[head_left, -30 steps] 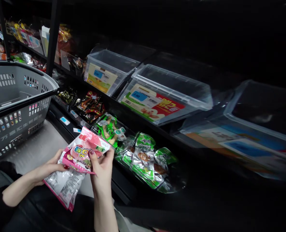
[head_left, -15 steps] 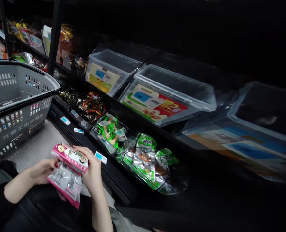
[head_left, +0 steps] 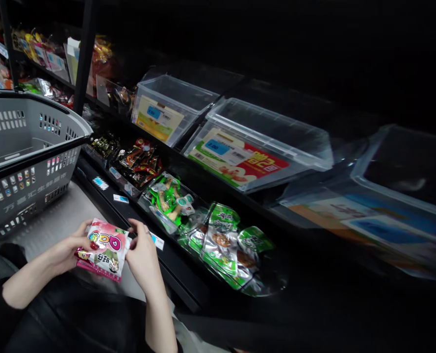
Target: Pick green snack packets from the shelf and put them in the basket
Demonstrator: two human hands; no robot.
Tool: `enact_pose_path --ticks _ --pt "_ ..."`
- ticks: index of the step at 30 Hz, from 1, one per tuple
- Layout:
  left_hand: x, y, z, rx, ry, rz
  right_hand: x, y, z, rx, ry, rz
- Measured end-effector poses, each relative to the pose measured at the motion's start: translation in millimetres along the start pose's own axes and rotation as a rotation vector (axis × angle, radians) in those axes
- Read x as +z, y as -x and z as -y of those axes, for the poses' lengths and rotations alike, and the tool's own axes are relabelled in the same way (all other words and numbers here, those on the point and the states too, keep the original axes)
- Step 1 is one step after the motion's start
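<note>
One pink QQ candy packet (head_left: 107,242) has just been turned front-up, so its printed face is exposed; back-printed plastic no longer visible. It is grasped by the left hand (head_left: 66,252), before the low shelf (head_left: 179,279). Right hand (head_left: 142,252) is placed at its right edge; whether pinched cannot be told.

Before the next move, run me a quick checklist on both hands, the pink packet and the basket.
1. Left hand holding the pink packet: ok, thumb over its front.
2. Right hand at the packet's right edge: ok; firmness of its grip: cannot tell.
3. Packet's printed front facing the camera: ok.
4. Packet sealed all round: cannot tell; fingers cover parts of its edges.
5. Basket fully in view: not ok, cut off at the left.
6. Green-silver packets apart from both hands: ok.
</note>
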State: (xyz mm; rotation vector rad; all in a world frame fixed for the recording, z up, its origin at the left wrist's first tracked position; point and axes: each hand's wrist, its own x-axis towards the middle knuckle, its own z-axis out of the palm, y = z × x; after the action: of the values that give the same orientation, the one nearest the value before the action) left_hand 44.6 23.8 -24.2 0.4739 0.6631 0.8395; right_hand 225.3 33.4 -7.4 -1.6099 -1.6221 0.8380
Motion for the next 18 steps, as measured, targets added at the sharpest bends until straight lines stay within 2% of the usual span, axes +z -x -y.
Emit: enact_pose_path --ticks 1,3,5,7,9,13,18 --pt "1.8 0 -1 0.054 -0.002 -0.038 0 -1 -2 0.082 -0.113 0.003" --pt "4.9 0 -3 0.143 0.003 -0.084 -3 -3 -4 0.171 -0.412 0.091" --pt "6.4 1 -5 0.196 0.011 -0.101 -8 -1 -2 0.157 -0.691 0.187" --pt "6.0 1 -6 0.275 -0.009 -0.121 -12 2 3 0.107 -0.809 0.217" --pt "4.5 0 -5 0.388 -0.077 -0.132 -12 6 9 0.04 -0.753 0.198" --pt "3.6 0 -1 0.588 -0.319 -0.109 2 12 20 -0.029 -0.486 0.11" --pt "4.9 5 -1 0.584 -0.584 -0.152 13 13 25 0.013 -0.622 0.203"
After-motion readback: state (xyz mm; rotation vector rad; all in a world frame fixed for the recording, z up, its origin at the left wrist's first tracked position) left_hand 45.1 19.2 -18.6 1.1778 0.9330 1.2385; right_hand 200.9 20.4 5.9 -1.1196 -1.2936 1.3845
